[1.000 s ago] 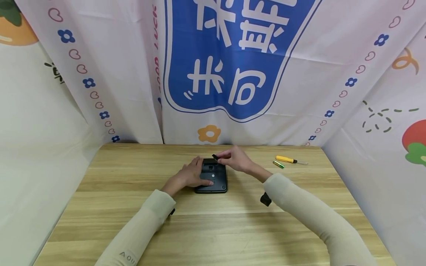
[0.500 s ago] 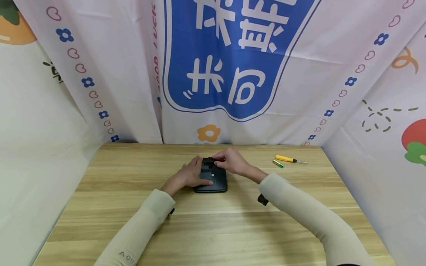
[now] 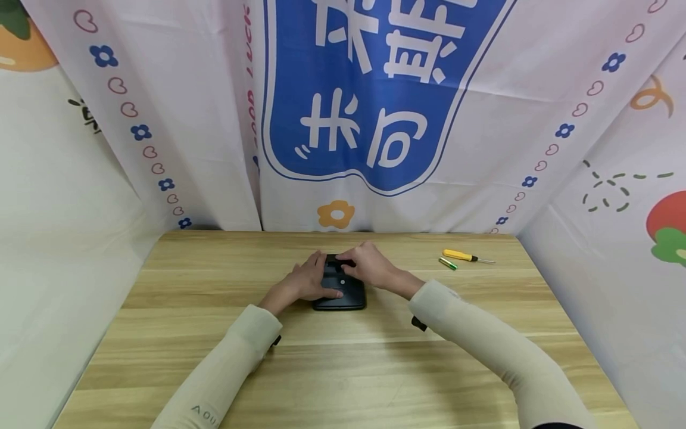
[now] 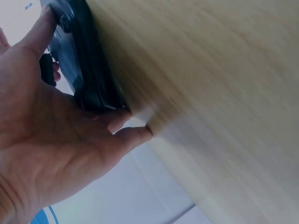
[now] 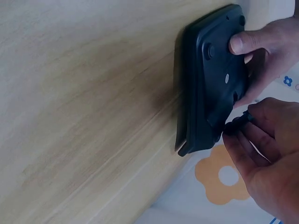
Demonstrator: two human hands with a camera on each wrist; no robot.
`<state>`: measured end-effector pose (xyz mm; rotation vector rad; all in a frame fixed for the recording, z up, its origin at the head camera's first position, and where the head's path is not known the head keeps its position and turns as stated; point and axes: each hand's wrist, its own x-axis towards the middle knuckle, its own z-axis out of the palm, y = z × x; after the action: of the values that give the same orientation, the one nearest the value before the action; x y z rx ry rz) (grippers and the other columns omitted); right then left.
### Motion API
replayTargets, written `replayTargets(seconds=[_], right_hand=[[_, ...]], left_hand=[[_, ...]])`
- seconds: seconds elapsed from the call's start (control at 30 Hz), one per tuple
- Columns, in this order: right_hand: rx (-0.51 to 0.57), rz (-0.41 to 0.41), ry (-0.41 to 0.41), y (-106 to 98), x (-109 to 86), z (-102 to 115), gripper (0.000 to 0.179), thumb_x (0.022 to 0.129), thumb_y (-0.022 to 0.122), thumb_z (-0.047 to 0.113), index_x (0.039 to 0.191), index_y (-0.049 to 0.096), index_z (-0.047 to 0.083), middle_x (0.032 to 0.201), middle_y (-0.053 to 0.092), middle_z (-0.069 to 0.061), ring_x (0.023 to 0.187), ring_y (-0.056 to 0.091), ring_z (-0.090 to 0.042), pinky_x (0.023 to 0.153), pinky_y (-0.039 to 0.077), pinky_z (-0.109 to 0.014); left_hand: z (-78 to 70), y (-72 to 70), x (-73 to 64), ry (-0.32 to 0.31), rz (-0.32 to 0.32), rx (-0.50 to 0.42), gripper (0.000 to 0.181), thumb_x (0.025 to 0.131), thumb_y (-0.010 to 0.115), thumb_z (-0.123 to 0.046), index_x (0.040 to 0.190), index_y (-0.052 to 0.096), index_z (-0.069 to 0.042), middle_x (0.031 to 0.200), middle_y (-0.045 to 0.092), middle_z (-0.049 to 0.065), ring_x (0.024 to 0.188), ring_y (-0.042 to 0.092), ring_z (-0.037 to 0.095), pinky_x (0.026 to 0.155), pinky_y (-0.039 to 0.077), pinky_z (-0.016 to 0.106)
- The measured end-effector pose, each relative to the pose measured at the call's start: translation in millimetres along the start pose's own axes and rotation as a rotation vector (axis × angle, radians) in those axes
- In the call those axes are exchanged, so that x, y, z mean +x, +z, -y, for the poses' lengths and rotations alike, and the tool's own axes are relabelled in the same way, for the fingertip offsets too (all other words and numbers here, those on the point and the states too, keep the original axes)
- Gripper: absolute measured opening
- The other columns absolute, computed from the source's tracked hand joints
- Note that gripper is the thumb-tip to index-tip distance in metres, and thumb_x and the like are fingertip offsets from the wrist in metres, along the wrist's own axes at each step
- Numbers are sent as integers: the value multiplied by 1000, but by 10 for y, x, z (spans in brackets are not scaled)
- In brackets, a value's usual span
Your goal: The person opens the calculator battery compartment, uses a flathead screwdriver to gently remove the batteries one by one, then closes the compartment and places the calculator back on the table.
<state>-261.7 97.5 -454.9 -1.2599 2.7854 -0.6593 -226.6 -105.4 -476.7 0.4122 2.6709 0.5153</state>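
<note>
A flat black device (image 3: 351, 296), which looks like a calculator, lies face down on the table with its back and round rubber feet (image 5: 210, 50) showing. My left hand (image 3: 308, 281) holds it along its left side, the thumb on its back and the fingers at its edge. In the right wrist view, a small black battery cover (image 5: 237, 123) is pinched between the thumb and fingers of my right hand (image 5: 275, 149). That hand is at the device's far end, beside a recess in its back. In the head view, the fingers mostly hide the cover.
To the right on the wooden table (image 3: 343, 369) lie a yellow-handled screwdriver (image 3: 457, 255) and a green battery (image 3: 448, 263). A printed cloth (image 3: 300, 205) hangs directly behind the table's far edge.
My right hand has brought the battery cover from above the device's far right corner down and left onto its far end. The left hand stays in place.
</note>
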Motion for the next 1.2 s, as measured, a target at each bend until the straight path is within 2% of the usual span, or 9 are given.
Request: replayTargets(seconds=[0.07,0.13,0.27,0.4,0.7,0.97,1.2], right_hand=[[-22,16,-18,20,2,10,28,98,75,5,125,76,-3,99,81,-14,50,56,-5,50,52,-26],[-44,32,-32,34,7,25,29,99,74,4,126,75,-4,95,80,-13,48,56,-7,50,51,-27],[-153,75,-58,53,23,60,29,101,72,6,128,74,-2,103,80,-13,73,73,-14,67,60,-27],[-251,114,-68,76,37,81,28,102,71,9,128,75,0,107,80,-13,91,77,-20,79,63,-32],[-296,132,-64,114,68,125,28,103,69,8,129,75,0,108,80,-14,93,77,-21,81,63,-32],[-336,120,-81,147,78,142,21,103,68,6,122,77,2,98,80,-10,83,76,-18,71,61,-28],[-355,114,-82,178,82,130,24,104,66,6,125,76,2,103,80,-10,81,76,-18,70,62,-27]], left_hand=[[2,2,-1,3,-1,0,112,97,72,-58,167,13,6,174,12,28,160,23,41,124,22,68],[4,5,-5,3,1,2,112,97,72,-58,167,13,5,174,12,27,160,22,40,125,22,68],[8,10,-11,6,5,6,112,97,71,-59,167,12,5,174,12,28,160,21,41,125,21,68],[5,2,-18,12,6,-1,111,97,72,-57,167,12,6,174,12,29,160,21,42,124,21,68],[0,-9,-24,10,4,6,111,97,72,-58,167,13,6,174,11,28,160,21,41,125,21,68],[-4,-1,-22,10,-3,1,112,96,72,-58,166,13,6,174,11,28,160,22,41,124,21,68],[9,12,-7,5,-4,7,112,96,72,-59,167,13,6,174,12,27,160,23,41,125,21,68]])
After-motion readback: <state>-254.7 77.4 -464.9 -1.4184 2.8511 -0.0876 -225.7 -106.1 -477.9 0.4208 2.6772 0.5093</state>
